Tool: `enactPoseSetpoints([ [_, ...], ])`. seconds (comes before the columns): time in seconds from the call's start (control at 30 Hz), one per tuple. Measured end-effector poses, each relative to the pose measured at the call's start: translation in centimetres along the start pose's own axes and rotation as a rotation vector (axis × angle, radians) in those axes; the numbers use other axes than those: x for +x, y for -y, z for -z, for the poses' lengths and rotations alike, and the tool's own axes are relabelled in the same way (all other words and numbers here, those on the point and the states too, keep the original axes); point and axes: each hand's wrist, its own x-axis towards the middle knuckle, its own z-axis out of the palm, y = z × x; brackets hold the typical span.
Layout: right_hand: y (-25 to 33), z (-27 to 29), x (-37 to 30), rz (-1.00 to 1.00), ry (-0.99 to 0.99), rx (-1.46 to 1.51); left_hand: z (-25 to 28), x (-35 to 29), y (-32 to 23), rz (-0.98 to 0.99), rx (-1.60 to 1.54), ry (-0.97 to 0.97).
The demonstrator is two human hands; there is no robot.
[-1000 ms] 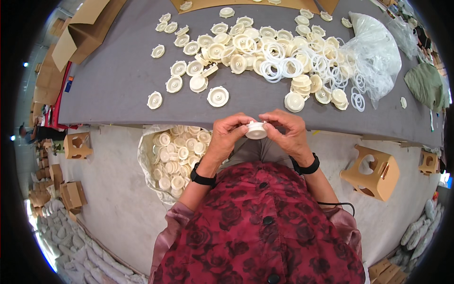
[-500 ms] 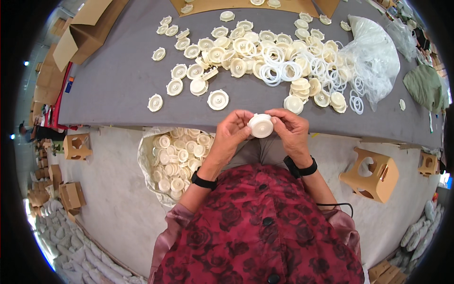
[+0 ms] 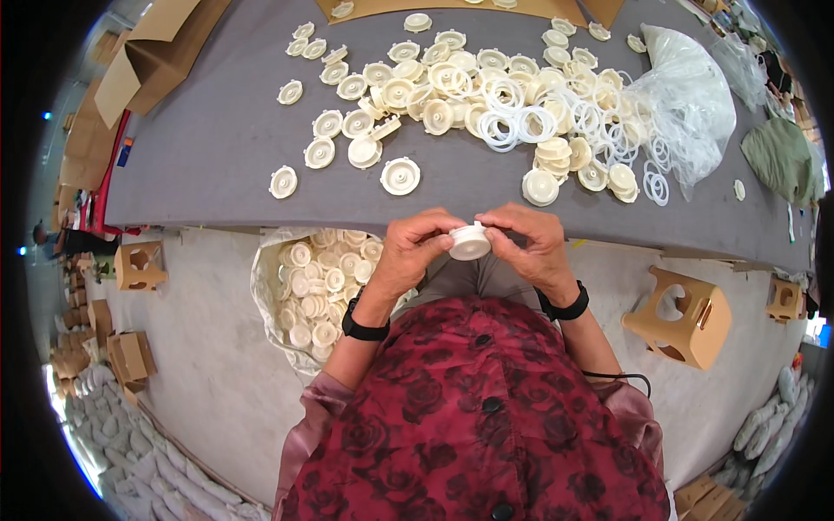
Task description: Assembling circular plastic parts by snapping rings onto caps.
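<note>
Between my two hands, just off the table's near edge, a round cream plastic cap [image 3: 470, 243] is held tilted, its rim edge turned up. My left hand [image 3: 415, 249] pinches its left side with thumb and fingertips. On the other side my right hand [image 3: 530, 243] grips the rim the same way. Beyond them on the table lie many similar cream caps [image 3: 400, 176], some face up, some stacked. Translucent white sealing rings [image 3: 534, 125] are heaped over and beside the caps on the right.
A clear plastic bag [image 3: 686, 104] spills rings at the right of the grey table [image 3: 208, 165]. Below the edge, left of my legs, stands a white sack [image 3: 265, 304] full of caps. A tan stool [image 3: 682, 321] is on the right; an open carton [image 3: 161, 61] at far left.
Both hands have moved slightly down and toward me with the cap. The cap has been tipped, so its face shows less and its rim more.
</note>
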Motion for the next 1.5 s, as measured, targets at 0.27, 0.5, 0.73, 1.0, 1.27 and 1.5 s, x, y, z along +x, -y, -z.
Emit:
enactPoseSetpoints([
  [0.27, 0.5, -0.6, 0.3, 0.05, 0.031, -0.171, -0.6, 0.7, -1.9, -0.018, 0.356, 0.115],
  [0.5, 0.5, -1.0, -0.3, -0.125, -0.103, 0.223, -2.3, 0.9, -1.5, 0.089, -0.283, -0.093],
  [0.73, 0.0, -0.6, -0.8, -0.127, -0.104, 0.305, -2.4, -0.8, 1.7, 0.035, -0.464, -0.182],
  [1.0, 1.2, -0.5, 0.0, -0.003, -0.035, 0.033, -0.9, -0.4, -0.3, -0.043, 0.048, -0.048],
  [1.27, 1.1, -0.5, 0.3, 0.105, 0.07, -0.187, -0.5, 0.9, -2.8, -0.072, 0.559, 0.101],
  [1.5, -0.1, -1.0, -0.4, -0.001, -0.126, 0.083, -2.1, 0.8, -1.9, 0.133, -0.248, -0.05],
])
